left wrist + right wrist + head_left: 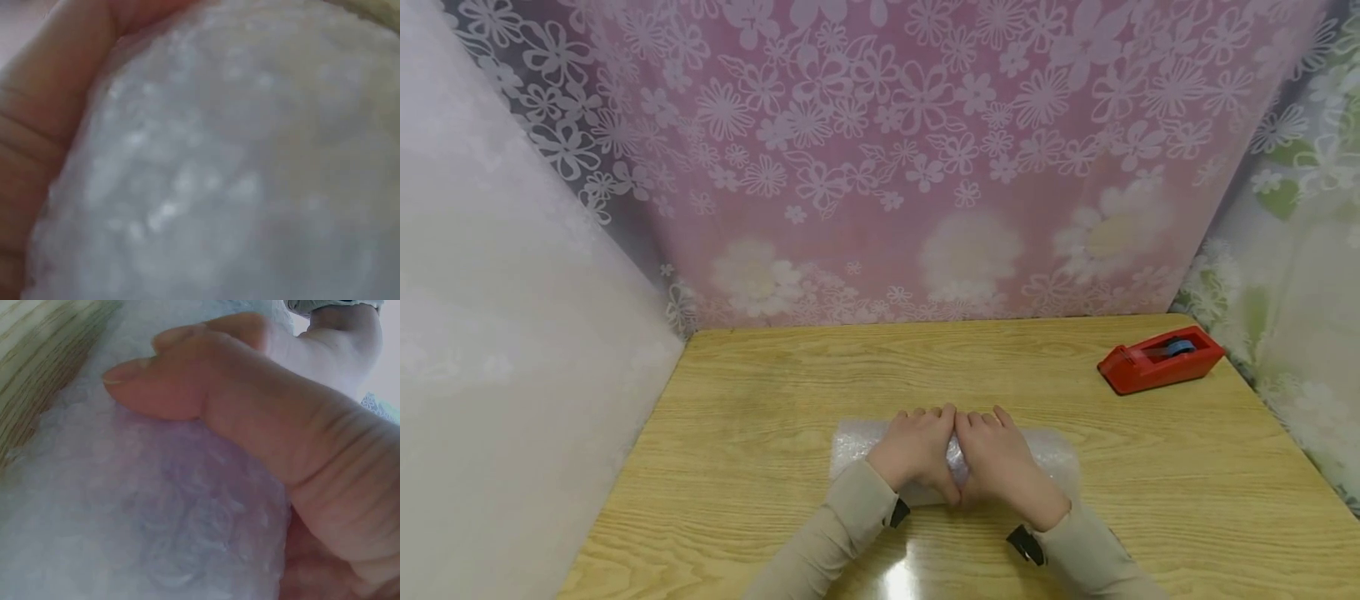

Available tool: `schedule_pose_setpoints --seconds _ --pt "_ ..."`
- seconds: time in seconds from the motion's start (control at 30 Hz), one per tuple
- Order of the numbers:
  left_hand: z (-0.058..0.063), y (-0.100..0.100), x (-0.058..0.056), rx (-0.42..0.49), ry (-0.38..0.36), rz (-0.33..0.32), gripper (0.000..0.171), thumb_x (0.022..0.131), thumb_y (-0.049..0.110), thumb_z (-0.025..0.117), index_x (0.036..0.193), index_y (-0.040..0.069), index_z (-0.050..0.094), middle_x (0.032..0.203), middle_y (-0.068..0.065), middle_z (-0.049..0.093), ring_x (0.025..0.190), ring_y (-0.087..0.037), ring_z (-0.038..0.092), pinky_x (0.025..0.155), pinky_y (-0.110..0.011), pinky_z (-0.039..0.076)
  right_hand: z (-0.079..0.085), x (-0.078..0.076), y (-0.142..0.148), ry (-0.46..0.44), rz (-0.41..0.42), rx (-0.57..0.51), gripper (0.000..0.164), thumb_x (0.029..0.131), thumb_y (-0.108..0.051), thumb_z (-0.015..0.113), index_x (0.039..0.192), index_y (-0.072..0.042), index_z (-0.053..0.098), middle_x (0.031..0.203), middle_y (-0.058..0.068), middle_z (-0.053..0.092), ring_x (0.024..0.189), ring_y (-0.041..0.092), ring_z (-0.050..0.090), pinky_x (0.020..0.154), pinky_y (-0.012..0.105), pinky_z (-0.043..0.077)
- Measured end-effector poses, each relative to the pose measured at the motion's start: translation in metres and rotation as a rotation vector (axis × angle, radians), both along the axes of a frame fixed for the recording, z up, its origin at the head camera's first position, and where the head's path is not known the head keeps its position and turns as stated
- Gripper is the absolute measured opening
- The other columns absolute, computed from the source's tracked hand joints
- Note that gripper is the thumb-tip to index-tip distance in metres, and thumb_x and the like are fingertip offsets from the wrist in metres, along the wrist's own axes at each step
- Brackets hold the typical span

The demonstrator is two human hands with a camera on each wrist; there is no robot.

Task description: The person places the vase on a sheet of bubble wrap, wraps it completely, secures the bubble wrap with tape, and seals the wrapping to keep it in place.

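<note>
Translucent bubble-wrap roll (956,461) lies with its long axis left to right; left hand (919,450) and right hand (997,457), equally near, grip its middle from above.

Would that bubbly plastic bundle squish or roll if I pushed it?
The bubble wrap bundle would probably squish a little: its surface looks bubbly. It might roll, since its sides look rounded. It's perhaps light for its size, being puffy plastic, though its inside is hard to see.
</note>
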State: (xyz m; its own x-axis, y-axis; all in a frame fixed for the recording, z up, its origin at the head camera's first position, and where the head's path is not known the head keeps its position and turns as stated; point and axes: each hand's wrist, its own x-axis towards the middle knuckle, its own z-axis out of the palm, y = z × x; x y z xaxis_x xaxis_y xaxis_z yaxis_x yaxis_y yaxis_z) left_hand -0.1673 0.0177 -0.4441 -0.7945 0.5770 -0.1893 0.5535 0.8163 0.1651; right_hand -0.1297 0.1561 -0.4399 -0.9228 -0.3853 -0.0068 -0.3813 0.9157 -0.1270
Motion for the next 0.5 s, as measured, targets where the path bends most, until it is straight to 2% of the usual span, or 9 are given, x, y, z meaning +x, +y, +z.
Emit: schedule_pose_setpoints --seconds 0.23,0.5 --pt "-0.0015 -0.0023 0.0040 0.008 0.085 -0.034 0.100 0.050 0.063 0.088 0.130 0.015 0.052 0.116 0.002 0.056 0.101 -0.021 0.060 0.090 -0.043 0.049 0.0059 -0.0015 -0.0001 -0.065 -0.013 -0.018 0.103 0.049 -0.048 0.093 0.127 0.007 0.053 0.118 0.020 0.063 0.113 0.041 0.058 0.105 0.061 0.032" --pt "-0.0085 0.0001 0.0084 -0.031 0.160 -0.008 0.105 0.050 0.065 0.087 0.134 0.014 0.051 0.119 -0.001 0.060 0.106 -0.023 0.059 0.093 -0.044 0.046 0.0067 -0.0081 0.0030 -0.136 -0.008 -0.031 0.101 0.049 -0.045 0.093 0.127 0.005 0.054 0.118 0.018 0.063 0.112 0.040 0.059 0.105 0.062 0.032"
